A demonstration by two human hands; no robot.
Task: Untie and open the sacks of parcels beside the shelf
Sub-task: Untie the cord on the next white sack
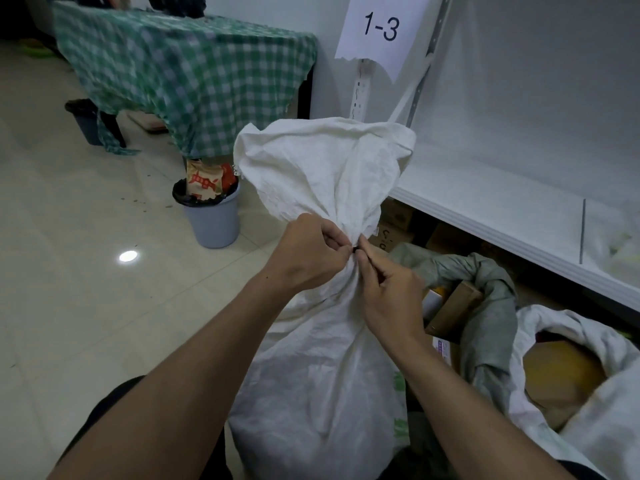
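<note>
Two opened sacks [493, 306] are crowding the shelf [485, 216] edge on the right, with open floor [104, 289] lying left. The tied white sack [322, 358], nearest, is looking bulky, soft and crinkly. Left hand [308, 252] and right hand [391, 292] are both pinching the dark tie [355, 250] at its gathered neck, likely the best hold.

A: Sacks?
B: Three: tied white sack [311, 368] between left hand [304, 258] and right hand [391, 292]; grey sack [498, 303] and open white sack [595, 427] right of them.
A: Bins?
B: Two, left of the hands: near bin [214, 220], far bin [86, 126].
</note>
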